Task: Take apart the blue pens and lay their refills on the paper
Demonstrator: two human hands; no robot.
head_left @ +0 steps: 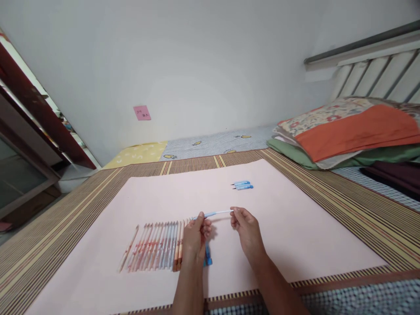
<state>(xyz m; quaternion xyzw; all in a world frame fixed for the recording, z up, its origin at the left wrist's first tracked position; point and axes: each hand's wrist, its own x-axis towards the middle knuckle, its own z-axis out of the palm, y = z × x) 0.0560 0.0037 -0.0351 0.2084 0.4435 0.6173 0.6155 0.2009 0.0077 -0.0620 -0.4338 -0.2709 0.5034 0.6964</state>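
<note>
Both my hands hold one thin blue-and-white pen (pixel 217 213) level above a pale pink sheet (pixel 288 227). My left hand (pixel 194 238) pinches its blue end, fingers closed. At the white end, my right hand (pixel 245 227) grips with thumb and fingers pressed together. A row of several pens (pixel 154 247) with orange, pink and blue patterned barrels lies side by side to the left of my left hand. A blue pen (pixel 208 258) lies partly hidden under that hand. Three small blue caps (pixel 243 185) lie farther away on the sheet.
The pink sheet lies on a striped woven mat (pixel 354 205) covering a bed. Folded quilts and pillows (pixel 348 131) are stacked at the right by a headboard. A white wall with a pink note (pixel 142 113) stands behind; dark wooden furniture (pixel 29 131) is at the left.
</note>
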